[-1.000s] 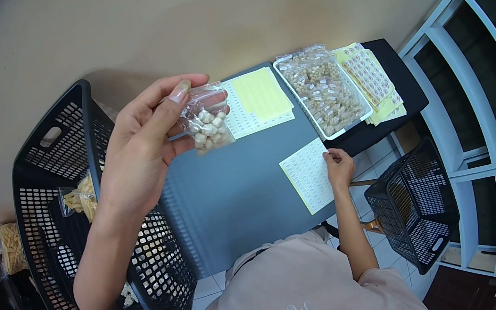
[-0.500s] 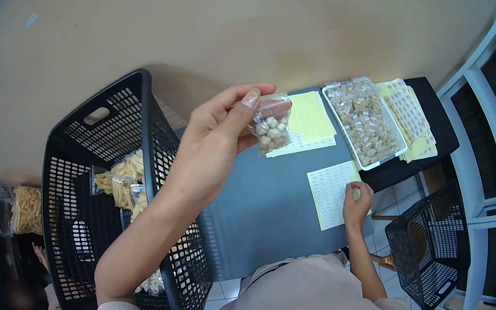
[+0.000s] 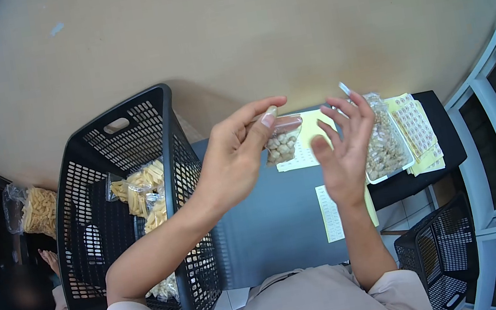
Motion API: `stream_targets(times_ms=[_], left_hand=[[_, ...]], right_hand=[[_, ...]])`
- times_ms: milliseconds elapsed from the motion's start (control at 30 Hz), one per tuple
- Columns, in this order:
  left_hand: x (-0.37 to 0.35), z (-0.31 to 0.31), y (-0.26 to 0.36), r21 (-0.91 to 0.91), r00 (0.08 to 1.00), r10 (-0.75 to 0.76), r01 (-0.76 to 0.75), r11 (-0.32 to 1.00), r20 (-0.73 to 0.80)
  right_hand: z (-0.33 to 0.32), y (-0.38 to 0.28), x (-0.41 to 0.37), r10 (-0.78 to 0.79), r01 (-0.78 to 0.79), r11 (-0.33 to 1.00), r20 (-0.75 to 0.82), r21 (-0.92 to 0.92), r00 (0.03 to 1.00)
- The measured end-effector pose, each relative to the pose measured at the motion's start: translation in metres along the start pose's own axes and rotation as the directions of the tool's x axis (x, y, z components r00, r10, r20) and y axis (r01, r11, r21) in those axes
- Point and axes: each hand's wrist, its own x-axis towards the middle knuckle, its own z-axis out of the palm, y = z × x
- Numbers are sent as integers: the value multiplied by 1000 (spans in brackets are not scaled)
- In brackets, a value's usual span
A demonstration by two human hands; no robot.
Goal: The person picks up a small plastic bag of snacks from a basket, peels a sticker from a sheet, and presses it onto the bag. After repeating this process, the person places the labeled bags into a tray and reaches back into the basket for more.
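Observation:
My left hand [image 3: 233, 164] is closed, pinching the top edge of a small clear plastic bag [image 3: 284, 148] between thumb and fingers. Whitish round pieces, which look like nuts, fill the bag's lower part. To its right, my right hand [image 3: 347, 165] is raised with the fingers spread, apart from the bag. A small white label [image 3: 344, 88] appears to stick to one of its fingertips. Below lies a pale yellow sheet of labels [image 3: 330, 216], partly covered by my right forearm. More yellow sheets [image 3: 312, 128] lie behind the bag.
A large black basket [image 3: 173, 167] with bags of pale yellow sticks [image 3: 142, 184] stands left. A white tray of small filled bags [image 3: 384, 156] and label sheets [image 3: 415, 125] lie right. Another black basket [image 3: 438, 248] stands lower right. Another person's hand [image 3: 50, 259] shows far left.
My right hand has risen from the label sheet towards the bag, its fingers now spread, with a white label showing at a fingertip. My left hand still holds the bag.

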Motion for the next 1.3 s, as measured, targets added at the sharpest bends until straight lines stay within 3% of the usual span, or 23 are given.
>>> stream_targets(times_ms=[133,200,367,600,667,733,767,900,1133,1300], left_hand=[[-3,-1,-2,38,993,117,-118,992,13],[-7,-1,7,-88,999,34,-33,996,5],[-5,-2,0,-87,998,-19,24,996,58],[-4,-2,4,-67,997,-41,45,997,62],[-3,-3,4,-151,1000,-2,1,989,-4],[-3,-4,3,-123,1000,-2,0,992,-14],[-3,-4,3,-95,1000,-1,-1,995,-23],[-1,-4,1,-69,999,9,-12,998,-31],[-3,0,1,-94,998,55,-58,994,-33],[-2,0,0,-201,997,76,-80,976,-29]], right_hand=[[25,-5,8,62,-57,996,63,-68,996],[27,-6,9,100,-95,993,85,-69,991],[10,-13,10,82,-81,997,143,-8,986],[-5,-18,11,58,-60,998,112,18,992],[-9,-17,11,57,-59,998,82,29,995],[-13,-17,12,85,-85,994,-3,63,996],[-9,-22,11,33,-26,995,-75,97,997],[-6,-26,5,36,-17,985,-110,170,993],[21,-33,-6,215,-204,892,19,404,976],[30,-30,-5,214,-208,872,36,442,976]])
